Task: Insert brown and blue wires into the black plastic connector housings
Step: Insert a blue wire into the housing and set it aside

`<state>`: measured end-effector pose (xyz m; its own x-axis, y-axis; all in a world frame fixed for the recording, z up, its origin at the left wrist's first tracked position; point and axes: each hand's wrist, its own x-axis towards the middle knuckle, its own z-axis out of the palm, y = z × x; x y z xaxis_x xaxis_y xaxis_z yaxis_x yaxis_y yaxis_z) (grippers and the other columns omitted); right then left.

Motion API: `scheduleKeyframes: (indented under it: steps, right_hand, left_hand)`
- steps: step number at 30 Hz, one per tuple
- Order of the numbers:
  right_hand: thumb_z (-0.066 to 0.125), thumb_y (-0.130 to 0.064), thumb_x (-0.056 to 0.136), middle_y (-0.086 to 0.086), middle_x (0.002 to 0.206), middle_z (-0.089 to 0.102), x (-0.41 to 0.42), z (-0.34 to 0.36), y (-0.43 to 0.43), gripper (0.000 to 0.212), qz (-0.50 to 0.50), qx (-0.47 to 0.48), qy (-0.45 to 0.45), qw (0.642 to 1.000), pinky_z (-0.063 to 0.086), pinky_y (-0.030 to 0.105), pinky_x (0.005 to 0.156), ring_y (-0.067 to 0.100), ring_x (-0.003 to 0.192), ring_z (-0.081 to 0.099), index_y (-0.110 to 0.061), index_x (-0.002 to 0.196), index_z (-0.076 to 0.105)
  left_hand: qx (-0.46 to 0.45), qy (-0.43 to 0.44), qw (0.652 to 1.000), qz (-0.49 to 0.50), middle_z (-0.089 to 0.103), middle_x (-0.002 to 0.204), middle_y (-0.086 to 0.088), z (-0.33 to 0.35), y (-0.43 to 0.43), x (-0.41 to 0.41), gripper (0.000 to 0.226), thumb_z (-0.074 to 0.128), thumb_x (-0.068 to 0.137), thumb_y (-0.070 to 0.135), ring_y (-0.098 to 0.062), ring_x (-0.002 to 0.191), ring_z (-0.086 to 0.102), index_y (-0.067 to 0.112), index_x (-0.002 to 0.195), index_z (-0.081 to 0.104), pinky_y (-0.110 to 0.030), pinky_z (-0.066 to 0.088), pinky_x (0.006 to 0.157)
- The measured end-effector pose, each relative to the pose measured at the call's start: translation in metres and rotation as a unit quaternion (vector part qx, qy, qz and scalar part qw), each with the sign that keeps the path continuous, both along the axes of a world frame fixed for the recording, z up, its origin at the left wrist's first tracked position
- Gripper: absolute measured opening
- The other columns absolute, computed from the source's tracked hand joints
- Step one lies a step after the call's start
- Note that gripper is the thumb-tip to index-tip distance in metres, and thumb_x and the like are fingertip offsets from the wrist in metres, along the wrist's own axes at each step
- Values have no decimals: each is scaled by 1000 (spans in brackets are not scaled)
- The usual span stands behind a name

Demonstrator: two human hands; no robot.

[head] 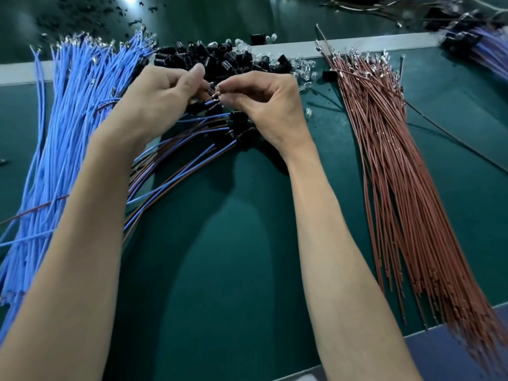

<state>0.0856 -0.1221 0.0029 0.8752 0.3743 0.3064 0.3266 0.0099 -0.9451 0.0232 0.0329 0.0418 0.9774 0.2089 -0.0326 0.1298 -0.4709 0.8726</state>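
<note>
So, landmark = housing pile (220, 57). Nearest me, well short of the pile: green mat (247, 257), both forearms over it.

Just short of the pile: finished sets (192, 149), blue+brown pairs ending in black housings. They fan down-left, probably parked there to stay out of the feed stock.

At the pile's near edge both hands work.
- Right hand (264, 103) pinches a brown wire (215, 94) close to its metal terminal. Short grip, likely so the tip doesn't flex on entry.
- Left hand (162, 92) curls its fingers round something small. I judge a housing, but the fingers hide it.
- Wire tip meets the left fingertips. Seated or not, can't tell.

Left of the pile: blue wires (79, 111). Right of it: brown wires (384, 138). Both have their terminal ends up at the pile's level, so each pick is a short reach.

Clear parts (291, 64) mix into the pile's right edge. Behind the pile: white strip (371, 44).
</note>
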Motion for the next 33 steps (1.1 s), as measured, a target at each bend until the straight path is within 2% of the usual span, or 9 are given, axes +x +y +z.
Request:
scheduleKeyframes:
  steps: [3,6,11,15,18,21,26,30,33]
  right_hand:
    - [74,7,74,2,79,71,3,0,-5,22,-33,17,-5,999,53,19,75,4,74,67,-6,92,72]
    - [74,6,75,0,78,71,8,-1,-10,19,-63,47,-5,997,53,20,75,5,74,67,-4,91,72]
    - [74,6,75,-5,77,72,10,0,-14,17,-81,73,7,994,52,20,75,7,75,68,-9,83,73]
    - [74,6,75,-6,76,72,9,-1,-14,16,-75,77,14,994,51,18,73,6,73,68,-8,84,73]
    - [73,7,75,-4,75,72,10,-1,-14,14,-74,86,28,993,51,18,72,6,72,67,-4,85,72]
    - [72,9,75,-3,74,72,10,0,-14,14,-67,106,46,991,51,19,72,7,72,67,0,86,72]
    - [69,13,76,-2,75,73,10,4,-17,19,-47,173,78,981,52,21,74,9,74,68,-4,82,71]
    - [68,14,76,0,77,73,10,5,-20,22,-33,199,89,975,53,24,77,12,76,67,-7,81,71]
    - [67,15,76,1,76,73,10,5,-19,23,-24,207,88,974,52,22,75,11,75,68,-7,81,71]
  left_hand:
    - [66,-15,997,-22,68,100,-16,-1,5,-1,37,41,101,36,-29,93,62,12,100,68,-34,48,89]
    - [117,-12,992,-55,69,93,-21,-2,10,-4,36,49,97,42,-38,89,63,14,95,71,-40,50,77]
    - [122,-72,988,-54,68,83,-19,-2,7,-5,22,64,90,32,-25,66,56,11,92,70,-32,45,61]
    - [99,-113,988,-42,66,80,-24,1,4,-6,14,65,90,29,-24,62,49,15,90,67,-28,39,56]
    - [100,-117,987,-38,67,68,3,3,5,-6,13,61,93,26,-35,64,54,15,93,68,-33,43,56]
    - [104,-115,988,-26,60,56,22,7,4,-5,17,58,95,26,-13,53,44,14,94,70,-16,30,46]
    - [121,-159,980,-17,57,61,8,22,-7,-7,21,53,97,32,0,42,43,20,93,69,-9,27,41]
    - [171,-168,971,6,61,68,-16,30,-12,-10,28,53,95,38,-8,50,40,19,94,73,-16,25,44]
    - [141,-133,981,30,64,64,-5,32,-11,-9,32,52,93,44,-9,47,42,22,86,75,-12,27,41]
